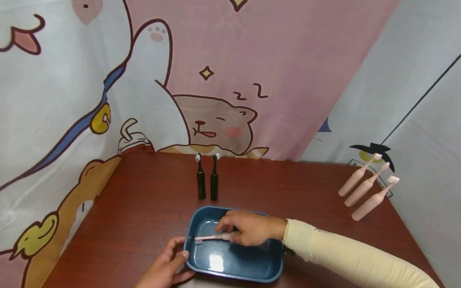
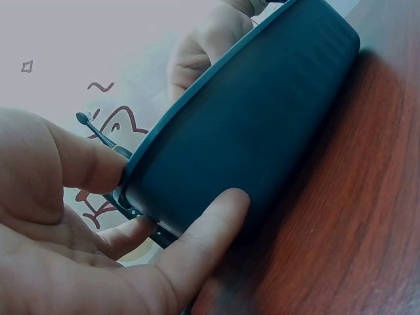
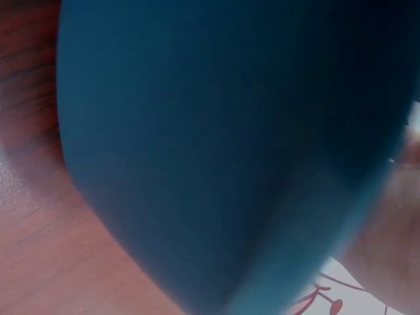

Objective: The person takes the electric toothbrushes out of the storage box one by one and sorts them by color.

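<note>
A blue rectangular tray (image 1: 242, 277) stands at the table's front. Inside it, my right hand (image 1: 249, 228) grips the handle of a pink electric toothbrush (image 1: 212, 237), whose head points left. Part of the handle is hidden under the fingers. My left hand (image 1: 165, 261) holds the tray's left end at the near corner; in the left wrist view its thumb (image 2: 220, 220) presses the outer wall and another finger touches the rim. The right wrist view is mostly filled by the tray's blurred wall (image 3: 197, 131), with part of the right hand at the edge.
Behind the tray, two black electric toothbrushes (image 1: 214, 185) lie side by side. Three pink electric toothbrushes (image 1: 364, 192) lie slanted in a row at the table's far right. The reddish-brown table (image 1: 131, 208) meets a cartoon-printed cloth (image 1: 290, 77) at its back edge.
</note>
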The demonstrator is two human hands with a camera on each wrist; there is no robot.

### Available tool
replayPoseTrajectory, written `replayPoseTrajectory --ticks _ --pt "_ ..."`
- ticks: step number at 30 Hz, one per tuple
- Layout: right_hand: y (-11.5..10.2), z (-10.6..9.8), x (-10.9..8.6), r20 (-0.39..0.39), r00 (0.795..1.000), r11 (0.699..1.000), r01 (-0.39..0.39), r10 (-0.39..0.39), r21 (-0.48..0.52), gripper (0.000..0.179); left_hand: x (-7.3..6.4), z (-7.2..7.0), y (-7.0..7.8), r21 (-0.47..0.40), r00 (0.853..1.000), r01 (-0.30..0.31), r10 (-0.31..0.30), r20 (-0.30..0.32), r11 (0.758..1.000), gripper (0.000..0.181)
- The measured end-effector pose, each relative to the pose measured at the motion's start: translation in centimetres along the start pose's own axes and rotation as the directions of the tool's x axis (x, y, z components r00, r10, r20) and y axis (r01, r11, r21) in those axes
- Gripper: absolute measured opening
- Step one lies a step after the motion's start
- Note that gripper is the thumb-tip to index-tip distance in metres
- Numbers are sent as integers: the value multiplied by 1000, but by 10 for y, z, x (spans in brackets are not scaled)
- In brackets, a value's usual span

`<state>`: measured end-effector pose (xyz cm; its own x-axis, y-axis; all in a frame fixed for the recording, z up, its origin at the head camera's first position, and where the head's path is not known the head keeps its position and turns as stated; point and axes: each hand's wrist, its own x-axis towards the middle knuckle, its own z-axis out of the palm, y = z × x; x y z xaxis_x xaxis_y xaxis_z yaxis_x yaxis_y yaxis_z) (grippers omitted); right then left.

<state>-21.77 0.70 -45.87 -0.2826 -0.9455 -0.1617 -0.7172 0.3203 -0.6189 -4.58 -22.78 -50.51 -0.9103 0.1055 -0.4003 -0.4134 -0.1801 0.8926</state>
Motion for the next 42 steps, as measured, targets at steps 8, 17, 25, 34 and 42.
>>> replayPoseTrajectory --ticks 8,17,25,34,42 --pt "0 5 -1 -25 997 977 65 -72 -201 34 1 0 1 7 1000 16 -16 -24 1000 52" --pt "3 11 -8 -6 1000 936 26 -30 -351 49 2 -1 4 12 998 46 -45 -34 999 51" --pt "2 9 -11 16 999 933 33 -29 -359 61 2 -2 3 9 999 37 -36 -28 999 53" --pt "7 3 -2 122 988 959 122 -93 -255 47 2 -2 2 19 998 36 -35 -42 999 53" --pt "5 -9 -2 342 939 987 17 39 -159 61 -1 -1 -3 10 999 -30 30 -10 999 53"
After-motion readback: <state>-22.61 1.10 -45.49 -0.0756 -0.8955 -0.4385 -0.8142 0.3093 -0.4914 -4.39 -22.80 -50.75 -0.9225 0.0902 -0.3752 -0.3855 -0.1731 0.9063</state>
